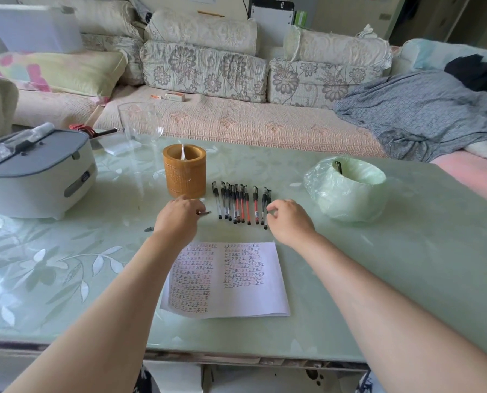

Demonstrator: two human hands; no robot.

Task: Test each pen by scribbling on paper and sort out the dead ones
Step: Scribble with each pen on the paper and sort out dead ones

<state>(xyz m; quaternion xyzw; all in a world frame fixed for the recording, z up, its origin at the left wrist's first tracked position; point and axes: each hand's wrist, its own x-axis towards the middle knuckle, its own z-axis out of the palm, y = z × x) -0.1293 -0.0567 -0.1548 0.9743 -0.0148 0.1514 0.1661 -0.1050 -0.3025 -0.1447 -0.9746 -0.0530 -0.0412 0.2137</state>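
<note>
Pens with black and red clear barrels [238, 204] lie in a row at frame centre on the pale green glass worktop [406, 251], above the scribbled white paper sheet [253, 299]. Left hand [178, 217] grip holds one dark pen [205, 213]. Right hand [289, 219] fingers curl at the rightmost pen [265, 205]; whether the grip has closed on it cannot be told.

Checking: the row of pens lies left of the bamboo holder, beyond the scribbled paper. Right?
Not quite. In the head view the row of pens lies right of the bamboo holder, not left; it is beyond the scribbled paper, as you said.
</note>
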